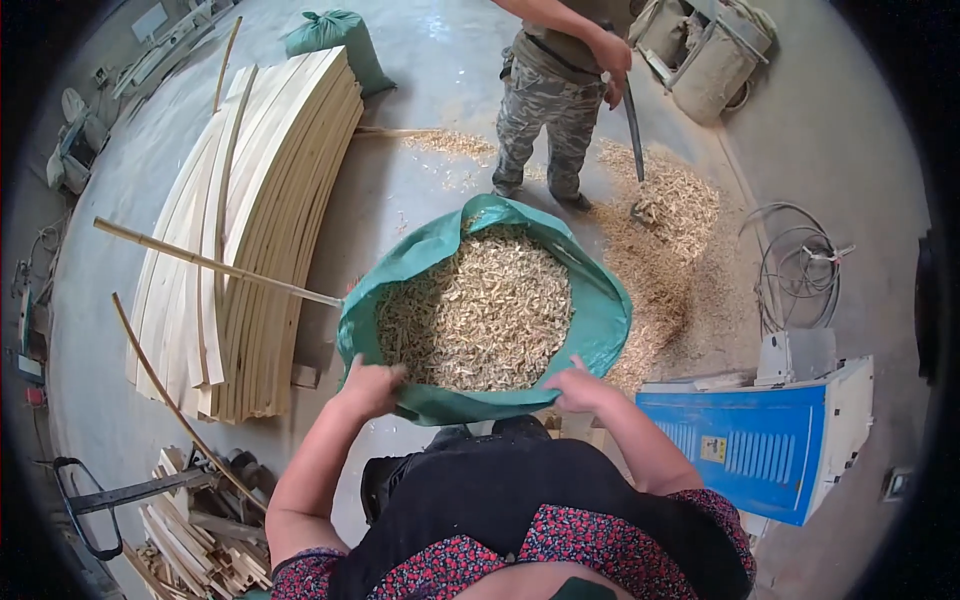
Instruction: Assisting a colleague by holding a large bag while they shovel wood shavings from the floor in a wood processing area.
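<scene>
In front of me a large green woven sack (pixel 600 290) stands with its mouth wide, full of pale wood shavings (pixel 480 310) almost to the rim. My left hand (pixel 372 388) is closed on the near left part of the sack's rim. On the near right part, my right hand (pixel 580 387) grips the same rim, its fingers curled over the cloth. Beyond the sack a co-worker (pixel 545 110) in camouflage trousers holds a long-handled tool (pixel 634 130), whose head rests in a loose heap of shavings (pixel 680 210) on the floor.
A tall stack of planks (pixel 250 200) stands at the left, with a tied green sack (pixel 340 50) behind it. A bamboo pole (pixel 210 262) reaches toward my sack. A blue and white machine (pixel 750 440) sits at the right, near a coiled cable (pixel 800 265). Scrap wood (pixel 200 530) lies at lower left.
</scene>
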The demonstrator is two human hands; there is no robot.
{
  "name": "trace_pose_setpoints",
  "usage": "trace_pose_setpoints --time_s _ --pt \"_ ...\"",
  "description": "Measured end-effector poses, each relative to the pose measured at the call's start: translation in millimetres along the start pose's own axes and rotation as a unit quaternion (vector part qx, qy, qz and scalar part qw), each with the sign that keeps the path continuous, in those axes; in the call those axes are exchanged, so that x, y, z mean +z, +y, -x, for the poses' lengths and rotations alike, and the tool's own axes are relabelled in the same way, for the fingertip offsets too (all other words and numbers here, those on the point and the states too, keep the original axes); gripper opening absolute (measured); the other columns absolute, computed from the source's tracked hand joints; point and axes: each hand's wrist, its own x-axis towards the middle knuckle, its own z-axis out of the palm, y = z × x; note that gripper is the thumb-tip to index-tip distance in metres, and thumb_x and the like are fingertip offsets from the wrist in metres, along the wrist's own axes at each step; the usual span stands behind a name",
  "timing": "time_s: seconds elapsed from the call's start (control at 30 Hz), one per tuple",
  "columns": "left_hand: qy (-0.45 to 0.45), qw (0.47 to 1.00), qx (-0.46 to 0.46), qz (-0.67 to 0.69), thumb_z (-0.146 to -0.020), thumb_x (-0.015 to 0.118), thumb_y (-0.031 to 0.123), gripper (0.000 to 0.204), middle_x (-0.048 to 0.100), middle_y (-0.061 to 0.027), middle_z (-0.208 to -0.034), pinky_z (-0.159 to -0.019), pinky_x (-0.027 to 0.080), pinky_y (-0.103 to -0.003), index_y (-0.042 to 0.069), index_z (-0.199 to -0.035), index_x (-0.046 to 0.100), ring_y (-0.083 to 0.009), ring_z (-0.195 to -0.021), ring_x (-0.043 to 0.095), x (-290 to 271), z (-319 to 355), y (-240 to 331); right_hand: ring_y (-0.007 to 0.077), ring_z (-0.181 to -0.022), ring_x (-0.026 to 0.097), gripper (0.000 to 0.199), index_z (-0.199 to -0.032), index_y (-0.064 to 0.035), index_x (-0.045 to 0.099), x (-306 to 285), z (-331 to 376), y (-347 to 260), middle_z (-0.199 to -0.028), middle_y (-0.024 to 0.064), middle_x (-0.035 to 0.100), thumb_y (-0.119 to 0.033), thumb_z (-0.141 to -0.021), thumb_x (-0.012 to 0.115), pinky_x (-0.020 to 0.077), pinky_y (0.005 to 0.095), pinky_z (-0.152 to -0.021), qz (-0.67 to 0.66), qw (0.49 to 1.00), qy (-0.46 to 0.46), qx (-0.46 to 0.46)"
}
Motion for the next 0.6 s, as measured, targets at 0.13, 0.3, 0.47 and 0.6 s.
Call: trace_pose_setpoints --time_s 0.13,0.3,0.47,0.6 --pt "0.111 0.986 0.106 0.065 -0.079 0.061 0.018 0.015 0.065 -0.0004 -0.087 -0.107 0.025 -0.059 0.02 -0.09 0.071 -0.0224 -0.099 0.061 1 42 4 0.0306 -0.103 0.059 0.034 -0.1 -0.0172 0.072 15 20 32 -0.097 0.0113 0.068 -0.01 -0.068 0.066 0.0115 0.0533 -0.114 -0.047 0.998 0.036 0.025" --pt "0.176 0.972 0.11 0.108 -0.077 0.064 0.013 0.011 0.062 0.0008 -0.082 -0.108 0.025 -0.057 0.02 -0.082 0.071 -0.0199 -0.094 0.061 15 57 12 0.0365 -0.136 0.032 0.027 -0.091 -0.0172 0.075 4 42 12 -0.133 0.0131 0.053 -0.013 -0.064 0.07 0.0092 0.0598 -0.112 0.023 0.975 0.173 0.139" --pt "0.226 0.962 0.121 0.094 -0.074 0.063 0.009 0.014 0.058 0.0007 -0.075 -0.108 0.027 -0.055 0.021 -0.077 0.071 -0.0207 -0.089 0.061 23 61 35 0.039 -0.142 0.019 0.03 -0.094 -0.0194 0.075 -4 61 26 -0.145 0.0113 0.041 -0.017 -0.064 0.071 0.0074 0.0621 -0.111 -0.014 0.98 0.111 0.164" --pt "0.257 0.954 0.114 0.1 -0.072 0.063 0.008 0.016 0.057 0.0003 -0.073 -0.108 0.029 -0.054 0.021 -0.075 0.072 -0.0207 -0.087 0.06 26 65 35 0.0389 -0.141 0.021 0.034 -0.099 -0.019 0.074 -4 60 27 -0.146 0.0117 0.041 -0.02 -0.065 0.071 0.0028 0.0633 -0.112 0.023 0.972 0.123 0.199"
